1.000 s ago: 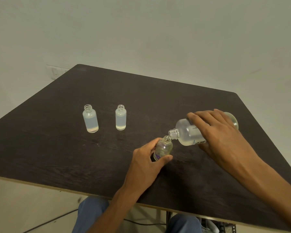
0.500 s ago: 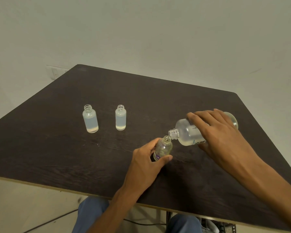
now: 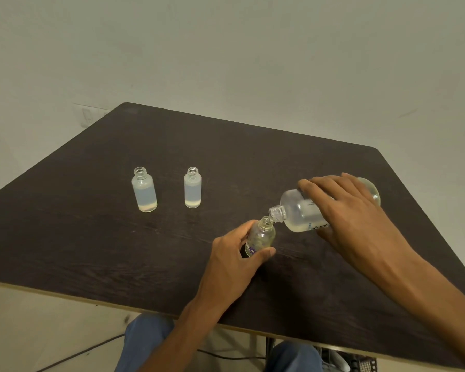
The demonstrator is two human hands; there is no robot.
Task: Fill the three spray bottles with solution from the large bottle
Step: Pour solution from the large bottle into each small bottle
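Note:
My right hand [image 3: 352, 218] grips the large clear bottle [image 3: 298, 210], tipped nearly on its side with its open neck pointing left and down. That neck sits right at the mouth of a small clear bottle with a purple mark [image 3: 261, 236], which leans slightly and is held low down between the thumb and fingers of my left hand [image 3: 236, 261]. Liquid pools in the lower side of the large bottle. Two more small uncapped bottles stand upright further left: one [image 3: 144, 189] and another [image 3: 192, 187], both holding cloudy liquid.
Everything rests on a dark wooden table [image 3: 91, 251] whose near edge runs across the lower part of the view. A pale wall with a socket [image 3: 87, 116] rises behind. Below the edge are blue-trousered knees and a cable on the floor.

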